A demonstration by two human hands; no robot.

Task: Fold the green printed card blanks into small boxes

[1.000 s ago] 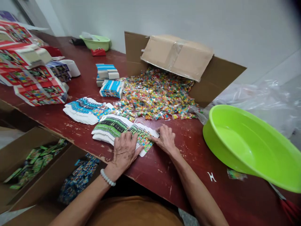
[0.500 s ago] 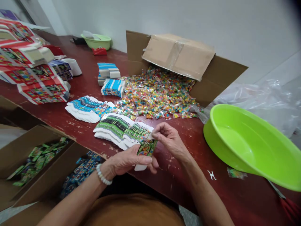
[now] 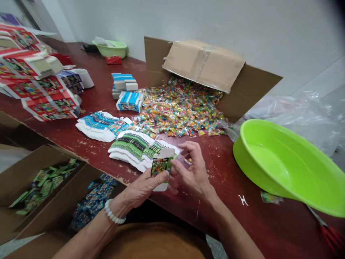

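My left hand (image 3: 145,185) grips a small green printed carton (image 3: 161,167), with its thumb across the front. White flaps stick out at the carton's top and bottom. My right hand (image 3: 195,171) is just to the right, fingers apart and thumb at the carton's edge. Beside those fingers shows a bit of a small candy packet (image 3: 189,160); whether it is touched I cannot tell. Behind the carton lies a fanned row of flat green cartons (image 3: 132,145), and beyond it a fanned row of blue ones (image 3: 101,126).
Wrapped candies (image 3: 180,108) spill from a tipped cardboard box (image 3: 199,64). A green basin (image 3: 285,169) stands at right, near red-handled scissors (image 3: 330,232). Bundled red cartons (image 3: 51,102) are stacked at left. Below the table edge, open boxes hold green packs (image 3: 48,183) and blue packs (image 3: 93,198).
The carton has shifted slightly left and turned more upright, its top flap now showing. My right hand has loosened its pinch at the carton's top, and its fingers have spread.
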